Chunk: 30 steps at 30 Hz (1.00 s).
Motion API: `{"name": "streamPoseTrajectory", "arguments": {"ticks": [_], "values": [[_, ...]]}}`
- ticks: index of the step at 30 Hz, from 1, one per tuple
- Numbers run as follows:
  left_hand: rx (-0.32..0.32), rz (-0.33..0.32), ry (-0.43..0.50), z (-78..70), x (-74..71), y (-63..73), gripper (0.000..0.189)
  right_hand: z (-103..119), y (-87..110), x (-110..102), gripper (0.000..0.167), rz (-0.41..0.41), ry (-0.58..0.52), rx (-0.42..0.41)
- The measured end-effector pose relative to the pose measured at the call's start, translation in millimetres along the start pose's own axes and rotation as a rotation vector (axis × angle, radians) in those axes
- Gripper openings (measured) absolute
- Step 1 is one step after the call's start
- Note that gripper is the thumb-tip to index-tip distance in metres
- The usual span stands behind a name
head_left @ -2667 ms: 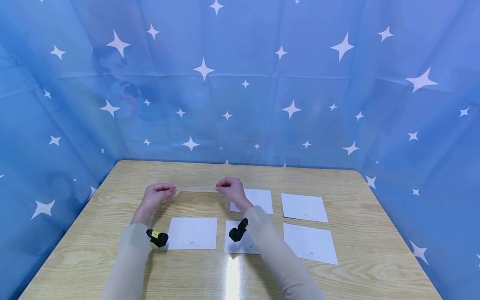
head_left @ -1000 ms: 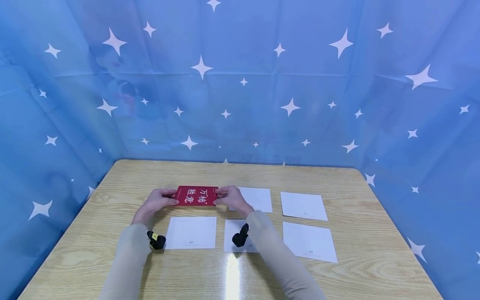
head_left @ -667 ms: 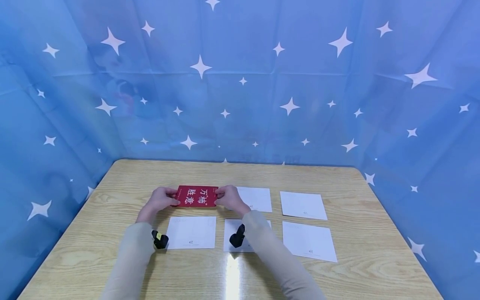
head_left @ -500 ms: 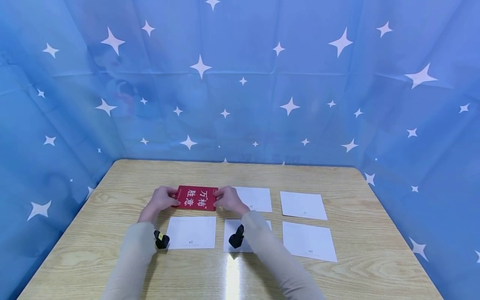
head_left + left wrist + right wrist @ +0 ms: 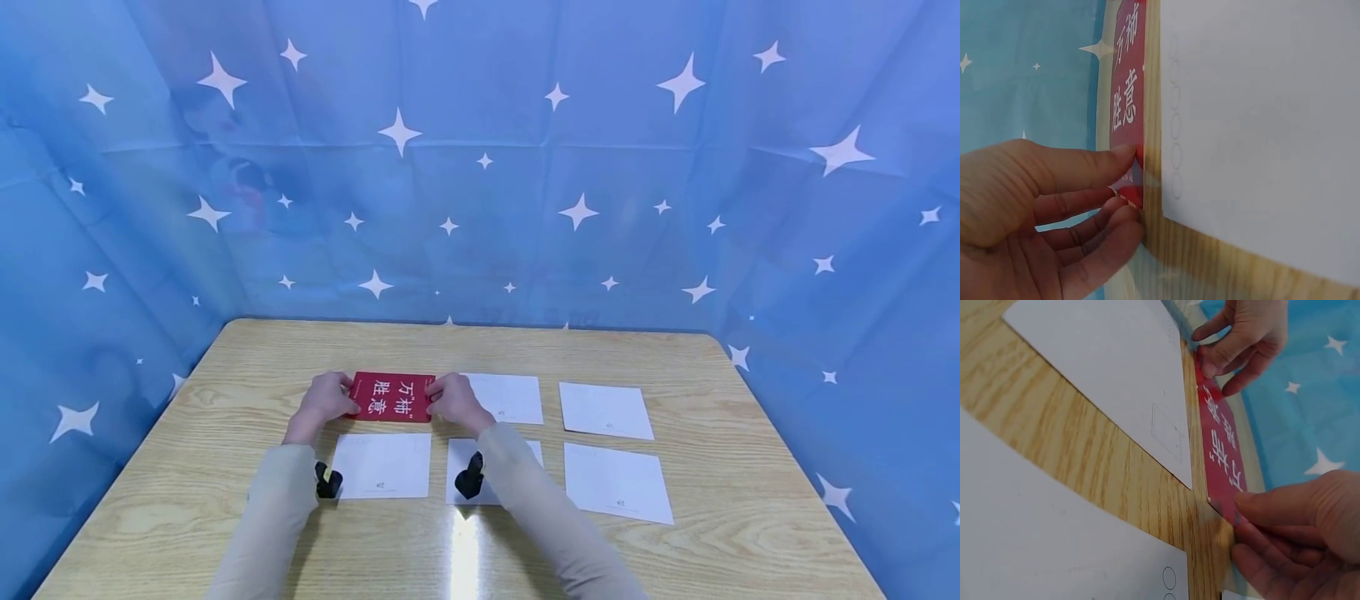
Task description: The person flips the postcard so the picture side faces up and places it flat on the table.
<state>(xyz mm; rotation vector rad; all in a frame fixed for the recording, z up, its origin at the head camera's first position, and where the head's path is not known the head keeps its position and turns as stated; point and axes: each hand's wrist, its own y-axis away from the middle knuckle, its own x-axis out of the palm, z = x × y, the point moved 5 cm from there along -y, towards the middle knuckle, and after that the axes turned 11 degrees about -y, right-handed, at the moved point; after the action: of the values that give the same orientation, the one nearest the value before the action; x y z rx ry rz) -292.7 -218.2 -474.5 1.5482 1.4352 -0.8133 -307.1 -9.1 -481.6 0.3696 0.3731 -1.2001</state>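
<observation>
A red postcard (image 5: 390, 398) with large white Chinese characters lies low over the back left of the table, its printed face up. My left hand (image 5: 326, 397) pinches its left end; in the left wrist view the thumb (image 5: 1124, 153) is on the printed face, with fingers under the edge. At the other end my right hand (image 5: 457, 402) holds the card between thumb (image 5: 1250, 503) and fingers, as the right wrist view shows. A white card (image 5: 381, 465) lies just in front of it, and another white card (image 5: 510, 398) is close by the right hand.
Further white cards lie on the wooden table (image 5: 735, 500): one (image 5: 521, 492) partly under my right forearm, and two at the right, a back card (image 5: 606, 410) and a front card (image 5: 617, 479). A blue star-patterned curtain (image 5: 480, 250) hangs behind the table.
Earlier the card was held up nearly edge-on between both hands. It has since tilted to show its red face and come down, its near edge lowering slightly; the hands keep hold of both ends.
</observation>
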Motion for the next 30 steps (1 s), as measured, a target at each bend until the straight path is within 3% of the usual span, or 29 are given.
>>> {"name": "streamPoseTrajectory", "arguments": {"ticks": [10,16,21,30], "values": [[0.013,-0.005,-0.020,0.4,0.5,1.2,0.051,2.6,1.9,-0.8,0.030,0.004,0.010,-0.005],[-0.004,-0.001,0.043,7.0,0.1,1.8,0.050,-0.7,4.9,-12.6,0.029,-0.005,-0.065,-0.054],[-0.035,-0.036,0.111,11.4,-2.6,1.7,0.048,-5.3,7.4,-31.3,0.029,-0.030,-0.126,-0.056],[0.036,-0.118,0.199,-12.5,-5.0,-2.8,0.039,-11.0,12.7,-57.2,0.032,-0.059,-0.194,-0.009]]}}
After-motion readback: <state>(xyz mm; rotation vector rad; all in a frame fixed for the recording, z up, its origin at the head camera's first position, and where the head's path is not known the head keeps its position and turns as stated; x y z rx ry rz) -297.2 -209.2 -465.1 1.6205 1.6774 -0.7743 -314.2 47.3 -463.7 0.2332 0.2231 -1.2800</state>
